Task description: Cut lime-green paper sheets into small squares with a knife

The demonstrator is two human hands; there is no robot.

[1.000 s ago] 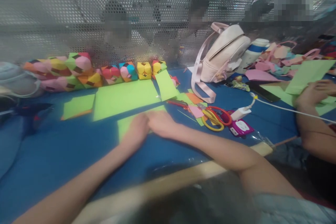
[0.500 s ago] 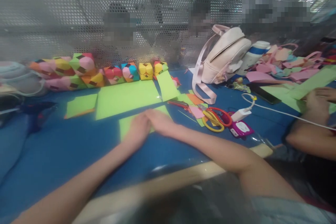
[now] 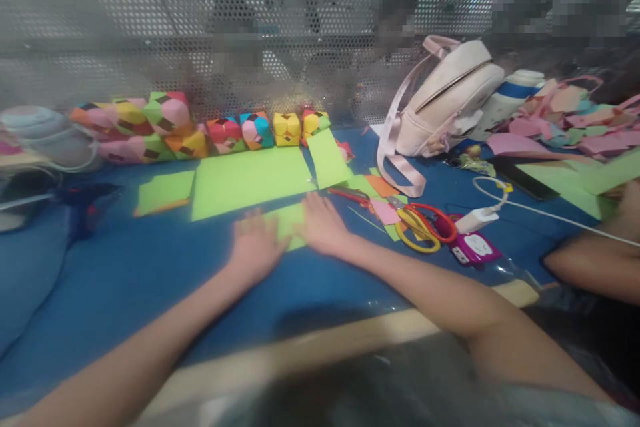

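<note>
A piece of light green paper [image 3: 286, 221] lies on the blue table under both hands. My left hand [image 3: 256, 245] rests flat on its left part, fingers spread. On its right part my right hand [image 3: 324, 223] lies palm down with the fingers stretched out. Both hands are slightly blurred. Just beyond them is a larger green sheet [image 3: 250, 180], and a green strip [image 3: 327, 157] leans over that sheet's right end. Scissors with red handles [image 3: 440, 223] and scissors with yellow handles [image 3: 417, 233] lie right of my right hand among paper scraps [image 3: 384, 211].
Folded paper blocks [image 3: 165, 120] line the back. A glue gun [image 3: 83, 203] and small green sheets [image 3: 165, 192] are at left. At right are a pale backpack [image 3: 445, 103], a bottle [image 3: 510, 103], a phone [image 3: 525, 177], a charger [image 3: 477, 219] and another person's arm [image 3: 595, 260].
My hands have moved apart from where they met on the green paper; the left went left, and the fingers of both are now spread flat. The view has shifted slightly.
</note>
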